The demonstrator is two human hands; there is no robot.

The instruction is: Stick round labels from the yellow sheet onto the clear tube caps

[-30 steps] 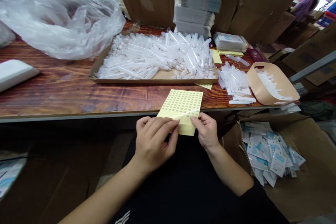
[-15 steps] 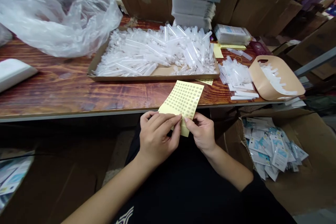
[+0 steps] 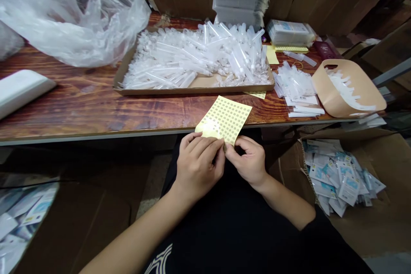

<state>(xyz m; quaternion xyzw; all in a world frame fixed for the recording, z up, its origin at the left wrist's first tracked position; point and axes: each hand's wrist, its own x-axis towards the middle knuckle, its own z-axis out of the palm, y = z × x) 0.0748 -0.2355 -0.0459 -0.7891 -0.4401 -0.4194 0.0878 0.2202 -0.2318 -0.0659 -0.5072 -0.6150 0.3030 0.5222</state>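
Note:
A yellow sticker sheet (image 3: pixel 229 117) with rows of small dark oval labels is held above my lap, just off the table's front edge. My left hand (image 3: pixel 201 167) is closed on its lower left edge, fingers curled over it and the thumb meeting the fingertips. My right hand (image 3: pixel 248 160) pinches the lower corner between thumb and forefinger, its tips almost touching those of the left. The bottom edge of the sheet is hidden by my fingers. Beyond it on the table lies a shallow cardboard tray (image 3: pixel 192 91) heaped with clear plastic tubes (image 3: pixel 180 55).
A clear plastic bag (image 3: pixel 80 17) lies at the back left. Packed stacks (image 3: pixel 240 0) stand behind the tray. To the right are bagged pieces (image 3: pixel 295 81) and a beige bin (image 3: pixel 356 83) of white strips. Below, a cardboard box (image 3: pixel 385 222) holds flat packets (image 3: pixel 340 175).
The sheet's lower end has bent or folded back, so the flap that hung below my fingers no longer shows. Both hands keep their grip, and the view has shifted slightly.

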